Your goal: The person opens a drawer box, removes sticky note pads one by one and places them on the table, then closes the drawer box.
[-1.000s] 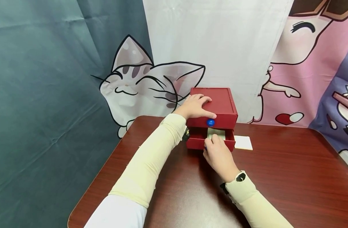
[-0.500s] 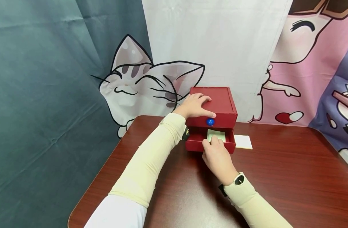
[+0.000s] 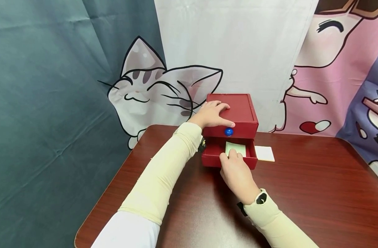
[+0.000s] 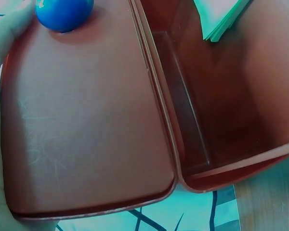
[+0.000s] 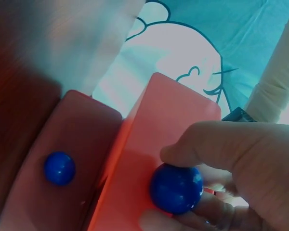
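A red drawer cabinet [image 3: 243, 129] stands at the back of the table, its middle drawer [image 3: 211, 160] pulled out. Pale green sticky notes [image 3: 237, 148] lie in that drawer, and the left wrist view shows the corner of the stack [image 4: 216, 21]. My right hand [image 3: 238, 177] pinches the drawer's blue knob [image 5: 176, 190] between thumb and fingers. My left hand [image 3: 210, 115] rests spread on the cabinet's top, thumb at the front edge just above the upper drawer's blue knob [image 3: 229, 132].
Another closed drawer with a blue knob [image 5: 59, 168] sits below the pulled one. A white notepad [image 3: 264, 153] lies on the brown table [image 3: 316, 186], right of the cabinet. A printed cloth backdrop [image 3: 238, 44] hangs behind.
The right hand has drawn the middle drawer further out toward me, baring more of its inside and the green notes. The left hand stays in place on the cabinet.
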`<state>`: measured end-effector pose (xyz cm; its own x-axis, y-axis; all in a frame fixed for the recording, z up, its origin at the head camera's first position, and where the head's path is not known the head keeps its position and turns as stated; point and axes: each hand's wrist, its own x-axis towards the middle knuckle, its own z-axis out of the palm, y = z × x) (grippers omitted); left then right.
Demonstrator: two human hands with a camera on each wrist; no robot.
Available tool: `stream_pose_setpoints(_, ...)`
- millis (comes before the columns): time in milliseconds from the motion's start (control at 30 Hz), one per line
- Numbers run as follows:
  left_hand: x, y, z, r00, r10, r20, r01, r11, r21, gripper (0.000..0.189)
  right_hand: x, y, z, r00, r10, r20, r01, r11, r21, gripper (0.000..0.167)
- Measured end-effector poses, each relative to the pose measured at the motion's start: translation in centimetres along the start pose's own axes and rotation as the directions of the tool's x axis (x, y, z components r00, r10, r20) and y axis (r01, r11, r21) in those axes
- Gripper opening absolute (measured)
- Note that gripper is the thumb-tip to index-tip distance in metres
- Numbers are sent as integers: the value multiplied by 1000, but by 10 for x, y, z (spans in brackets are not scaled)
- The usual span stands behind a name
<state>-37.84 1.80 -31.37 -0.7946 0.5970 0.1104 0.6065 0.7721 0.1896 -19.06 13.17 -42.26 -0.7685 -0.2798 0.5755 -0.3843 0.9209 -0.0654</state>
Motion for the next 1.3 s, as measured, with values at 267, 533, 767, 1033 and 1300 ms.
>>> stream_pose_setpoints(267,0,0,-1,1000,-2,1,2,1000,-1,83,-1,-3,-2,1000,-15,-24,14,999,-29,26)
stream_pose_setpoints(533,-1,0,-1,1000,4,-3,-4,1000,3,82,-4,-7,-4,1000,-11,-18,10,999,-32,27)
stream_pose_setpoints(767,-1,-1,-1,1000,2,-1,-2,1000,1,82,-6,-11,-7,1000,19,19,-18,1000,-22,28)
stream_pose_setpoints(1033,-2,1,-5,1000,-5,-3,5,1000,4,82,-2,-11,-29,986,45,158,-40,999,-33,39)
stream_pose_setpoints(1300,0,0,0,1000,-4,-5,4,1000,2,81,9,7,-61,999,-21,41,21,1000,3,24)
